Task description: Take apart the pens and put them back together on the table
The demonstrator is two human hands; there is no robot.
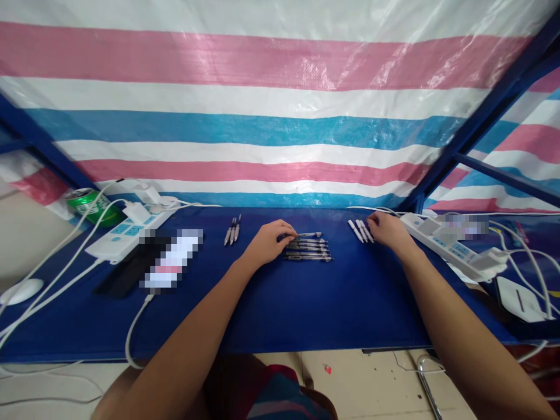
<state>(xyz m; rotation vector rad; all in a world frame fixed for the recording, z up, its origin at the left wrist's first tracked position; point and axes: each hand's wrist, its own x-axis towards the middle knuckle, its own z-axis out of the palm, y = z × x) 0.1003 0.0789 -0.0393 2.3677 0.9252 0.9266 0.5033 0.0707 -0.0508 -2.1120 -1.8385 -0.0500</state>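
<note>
Several clear-barrelled dark pens (307, 248) lie in a stacked row on the blue tabletop, pointing sideways. My left hand (272, 241) is closed in a pinch on the left end of the topmost clear pen (310, 234). To the right, a small group of white pens (359, 231) lies slanted, side by side. My right hand (388, 230) is closed at the group's right edge, its fingertips on the rightmost white pen (367, 230); the fingers partly hide its upper end. Left of my left hand rest three grey-and-black pens (233, 231), apart from both hands.
Power strips with white plugs stand at the left (116, 236) and right (455, 248). A phone (172, 262) with a white cable, a green can (91, 205) and a white mouse (21, 291) are at the left. A striped sheet (280, 128) hangs behind; blue metal posts (472, 111) frame it.
</note>
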